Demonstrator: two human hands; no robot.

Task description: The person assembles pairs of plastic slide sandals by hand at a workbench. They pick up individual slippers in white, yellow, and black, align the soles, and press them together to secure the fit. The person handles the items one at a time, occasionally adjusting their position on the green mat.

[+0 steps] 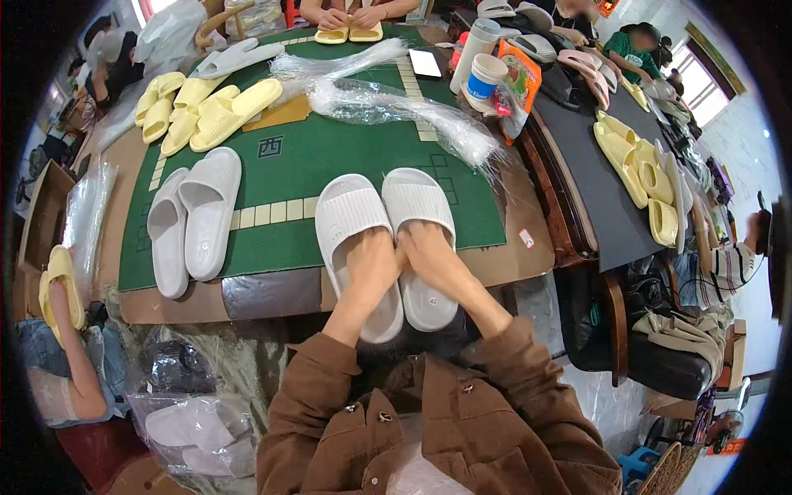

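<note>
Two grey slippers (353,200) are side by side before us in the head view, heels reaching past the near edge of the counter (495,268). Our left hand (369,262) and right hand (435,256) go in under the straps (421,206), one in each; the straps hide our fingers, so we cannot tell whether the grip pinches or spreads. With that overhang, a loose hold could tip a slipper off; a careless leftward swing could bump the other grey pair (210,198).

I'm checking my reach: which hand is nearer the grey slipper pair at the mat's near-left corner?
Left. Your left hand is right of that grey slipper pair; your right hand is farther right, beyond the left one.
</note>
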